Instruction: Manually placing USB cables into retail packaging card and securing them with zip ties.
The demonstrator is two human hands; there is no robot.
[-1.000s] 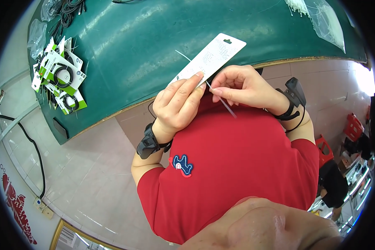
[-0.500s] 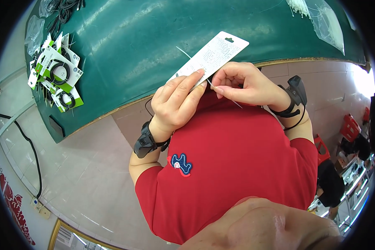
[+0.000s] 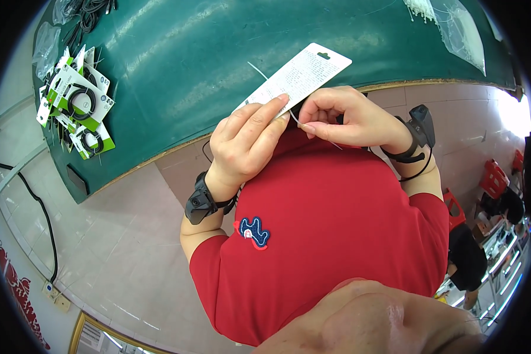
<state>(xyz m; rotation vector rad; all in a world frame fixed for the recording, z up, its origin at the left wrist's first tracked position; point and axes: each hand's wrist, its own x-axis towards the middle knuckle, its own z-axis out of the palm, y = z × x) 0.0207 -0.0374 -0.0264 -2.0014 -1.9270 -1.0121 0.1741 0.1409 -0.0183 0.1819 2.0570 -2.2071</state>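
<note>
A white printed hang card [image 3: 304, 74] is tilted at the table's front edge, its hanger hole at the upper right. My left hand [image 3: 249, 138] grips the card's lower end, fingers over its printed face. Close beside it, my right hand [image 3: 345, 118] pinches a thin white cable tie [image 3: 295, 119] between thumb and forefinger. One end of a thin white strip [image 3: 257, 71] sticks out past the card's far-left edge. What lies behind the card is mostly hidden; a little black shows near the right fingers.
On the green table [image 3: 177, 76], a pile of carded black cables [image 3: 79, 106] sits at the left. Loose black cables [image 3: 88, 17] lie at the far left. A clear bag of white ties [image 3: 460, 35] rests at the far right. A dark flat object [image 3: 78, 179] is at the left corner.
My left hand and the card have shifted very slightly left. The tie in my right fingers now bows more near the card, and less of its tail shows below.
</note>
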